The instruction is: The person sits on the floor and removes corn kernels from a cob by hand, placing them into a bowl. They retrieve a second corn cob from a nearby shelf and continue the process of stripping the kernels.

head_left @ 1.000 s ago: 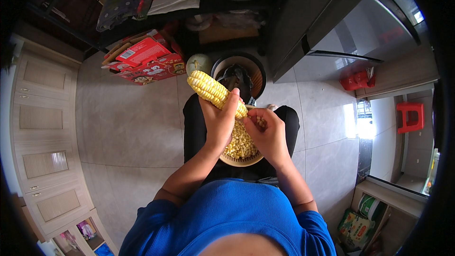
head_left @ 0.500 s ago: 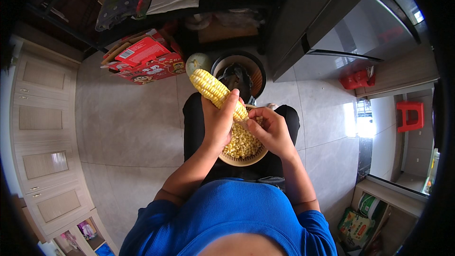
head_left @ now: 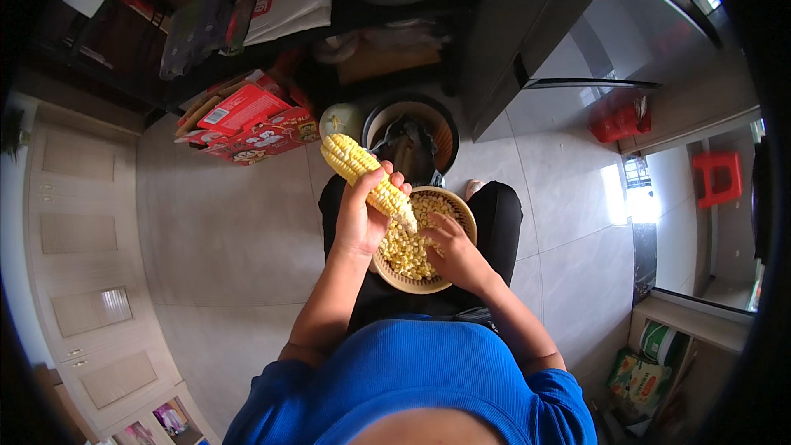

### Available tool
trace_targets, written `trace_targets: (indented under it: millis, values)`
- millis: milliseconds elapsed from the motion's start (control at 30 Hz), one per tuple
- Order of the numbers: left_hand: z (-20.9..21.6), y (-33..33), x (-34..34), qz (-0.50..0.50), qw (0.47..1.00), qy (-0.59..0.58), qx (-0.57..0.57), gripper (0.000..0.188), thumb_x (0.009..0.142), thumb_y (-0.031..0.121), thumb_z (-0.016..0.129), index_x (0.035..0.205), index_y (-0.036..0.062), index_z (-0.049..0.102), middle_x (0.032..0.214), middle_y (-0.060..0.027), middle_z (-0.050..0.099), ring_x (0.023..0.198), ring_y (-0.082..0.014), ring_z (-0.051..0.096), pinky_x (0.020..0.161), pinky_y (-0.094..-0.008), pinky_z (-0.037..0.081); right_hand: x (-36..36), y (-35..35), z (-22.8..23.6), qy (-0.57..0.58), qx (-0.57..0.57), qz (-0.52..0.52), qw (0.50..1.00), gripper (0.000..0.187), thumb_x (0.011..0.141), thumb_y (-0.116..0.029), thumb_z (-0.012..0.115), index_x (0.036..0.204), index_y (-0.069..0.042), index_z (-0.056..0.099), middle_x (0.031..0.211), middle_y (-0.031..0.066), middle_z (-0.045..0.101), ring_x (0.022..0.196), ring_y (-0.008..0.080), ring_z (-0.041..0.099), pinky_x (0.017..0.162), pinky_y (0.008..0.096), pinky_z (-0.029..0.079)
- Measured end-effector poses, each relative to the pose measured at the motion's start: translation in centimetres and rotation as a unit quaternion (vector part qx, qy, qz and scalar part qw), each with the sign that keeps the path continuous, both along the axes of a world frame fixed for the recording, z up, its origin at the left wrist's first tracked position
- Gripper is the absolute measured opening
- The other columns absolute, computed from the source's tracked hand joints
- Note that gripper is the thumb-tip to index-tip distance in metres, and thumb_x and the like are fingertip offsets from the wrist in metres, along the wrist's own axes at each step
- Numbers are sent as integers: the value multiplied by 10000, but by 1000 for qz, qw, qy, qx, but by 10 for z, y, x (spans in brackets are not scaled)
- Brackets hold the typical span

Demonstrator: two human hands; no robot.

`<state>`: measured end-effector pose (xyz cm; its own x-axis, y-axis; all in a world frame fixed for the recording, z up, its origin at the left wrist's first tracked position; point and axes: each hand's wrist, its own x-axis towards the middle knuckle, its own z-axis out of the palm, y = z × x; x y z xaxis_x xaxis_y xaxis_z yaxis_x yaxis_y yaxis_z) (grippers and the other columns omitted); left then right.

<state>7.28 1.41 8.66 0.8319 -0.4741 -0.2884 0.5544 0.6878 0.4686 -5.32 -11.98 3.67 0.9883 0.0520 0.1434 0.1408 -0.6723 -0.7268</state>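
Note:
My left hand point(head_left: 362, 216) is wrapped round an ear of corn point(head_left: 349, 158), which slants with its thick end up and to the left. Its lower tip, pale where kernels are gone, hangs over a tan basket point(head_left: 470, 216) between my knees. Loose yellow corn kernels point(head_left: 405, 257) fill much of the basket. Over its right side is my right hand point(head_left: 457, 257), fingers apart and bent a little, just below the tip of the ear and close to the kernels. Nothing shows in its fingers.
Beyond the basket stands a waste bin point(head_left: 450, 136) with a dark bag inside. A pale green round vegetable point(head_left: 341, 119) and a red carton point(head_left: 264, 133) are left of it. Shelving is behind; a dark fridge point(head_left: 568, 49) stands right. Cabinets point(head_left: 78, 232) line the left.
My right hand has come off the ear's lower end and moved down over the kernels, its fingers spreading. The left hand, with the ear, has shifted slightly left and down.

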Motion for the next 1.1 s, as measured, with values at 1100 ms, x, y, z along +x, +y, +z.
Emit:
trace_targets:
  millis: [1100]
  values:
    - [14,-25,-16,44,994,-14,101,189,724,52,535,872,74,419,769,-43,458,650,-144,438,622,-314,403,27,9,61,7,321,-136,937,172,741,-62,632,867,43,579,805,138,588,727,202,616,659,284,499]
